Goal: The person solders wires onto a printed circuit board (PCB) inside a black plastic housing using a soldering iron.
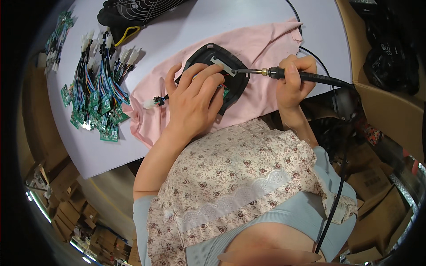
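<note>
A black plastic housing point(237, 91) with rounded corners lies on a pink cloth point(262, 48), its hollow side up. Inside it sits a pale strip point(225, 66), and part of a green circuit board point(226, 92) shows beside my fingers. My left hand point(195, 95) holds the housing from above, fingers bent over it, hiding much of the inside. A white connector with wires point(153, 103) sticks out left of that hand. In my right hand point(295, 80) is a soldering iron point(277, 72), gripped by its handle, its tip at the strip's right end.
Bundles of wired green circuit boards point(100, 93) lie at the left of the white table point(102, 157). A black fan with a wire guard point(142, 9) stands at the back. The iron's black cable point(341, 177) runs down on the right, beside a cardboard box point(390, 106) holding black parts.
</note>
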{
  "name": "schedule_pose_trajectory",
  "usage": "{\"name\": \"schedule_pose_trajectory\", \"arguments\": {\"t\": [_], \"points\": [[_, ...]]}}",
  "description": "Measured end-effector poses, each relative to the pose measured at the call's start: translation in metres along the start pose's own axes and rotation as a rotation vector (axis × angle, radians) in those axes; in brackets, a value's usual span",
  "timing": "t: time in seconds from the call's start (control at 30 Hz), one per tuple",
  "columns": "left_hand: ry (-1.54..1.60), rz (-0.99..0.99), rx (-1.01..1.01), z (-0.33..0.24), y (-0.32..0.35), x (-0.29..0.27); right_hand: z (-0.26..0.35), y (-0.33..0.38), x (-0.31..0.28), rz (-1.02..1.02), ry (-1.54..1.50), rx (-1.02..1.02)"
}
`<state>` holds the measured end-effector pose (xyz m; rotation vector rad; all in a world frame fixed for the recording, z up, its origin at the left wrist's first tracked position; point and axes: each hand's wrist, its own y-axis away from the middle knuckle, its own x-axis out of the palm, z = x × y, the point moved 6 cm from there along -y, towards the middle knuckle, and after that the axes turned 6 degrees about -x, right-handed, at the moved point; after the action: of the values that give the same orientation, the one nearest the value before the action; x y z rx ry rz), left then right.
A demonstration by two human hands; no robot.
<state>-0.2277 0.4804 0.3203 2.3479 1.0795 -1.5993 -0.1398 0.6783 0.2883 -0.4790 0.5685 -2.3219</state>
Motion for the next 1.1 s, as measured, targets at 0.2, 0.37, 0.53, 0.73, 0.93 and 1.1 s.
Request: {"name": "schedule_pose_trajectory", "arguments": {"t": [0.2, 0.37, 0.53, 0.73, 0.93, 1.1], "points": [[0.012, 0.006, -0.015, -0.0017, -0.0029, -0.0007, -0.0031, 0.0004, -0.0014, 0.029, 0.001, 0.009], [0.023, 0.029, -0.003, 0.0001, -0.0012, 0.0004, 0.0018, -0.0014, -0.0061, -0.026, -0.054, -0.032], [0.021, 0.007, 0.005, 0.0004, -0.0004, 0.0018, -0.0007, -0.0007, -0.0038, -0.03, -0.025, 0.013], [0.001, 0.042, 0.006, -0.0011, -0.0032, 0.0004, -0.0007, -0.0018, -0.0004, -0.009, -0.029, 0.032], [-0.004, 0.037, 0.008, -0.0012, -0.0013, 0.0011, -0.0008, -0.0012, -0.0005, 0.006, -0.02, 0.037], [-0.01, 0.046, 0.01, -0.0022, -0.0009, 0.0012, -0.0019, -0.0005, -0.0022, 0.019, -0.003, 0.059]]}}
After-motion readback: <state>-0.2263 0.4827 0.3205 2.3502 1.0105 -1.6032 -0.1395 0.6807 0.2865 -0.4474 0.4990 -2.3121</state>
